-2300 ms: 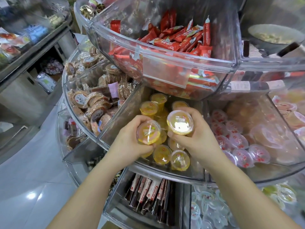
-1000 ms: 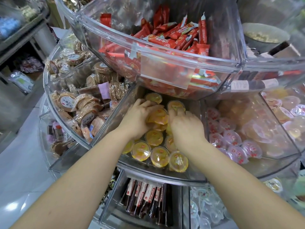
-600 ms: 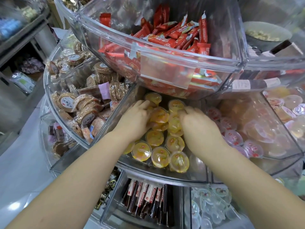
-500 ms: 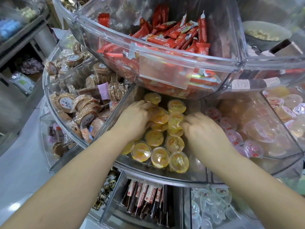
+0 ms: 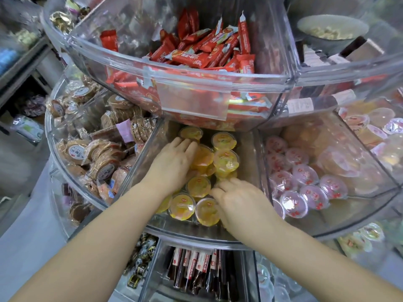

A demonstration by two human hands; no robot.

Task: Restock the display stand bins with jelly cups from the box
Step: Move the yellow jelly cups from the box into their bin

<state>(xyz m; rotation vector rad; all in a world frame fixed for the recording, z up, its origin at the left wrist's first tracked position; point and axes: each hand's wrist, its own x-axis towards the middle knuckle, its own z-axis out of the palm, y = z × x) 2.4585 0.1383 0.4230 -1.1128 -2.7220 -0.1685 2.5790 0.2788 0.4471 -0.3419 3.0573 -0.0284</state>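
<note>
Both hands — left hand [image 5: 172, 164], right hand [image 5: 242, 205] — rest on yellow jelly cups [image 5: 224, 160].

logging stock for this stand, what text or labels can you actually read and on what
None reads in full.
Red snack packets: white print, blurred.
Round biscuit pack labels: dark characters, too blurred.
Yellow jelly cups: small red logo, unreadable.
Pink-lidded cups: red marks, unreadable.
White price tag: too small.
</note>
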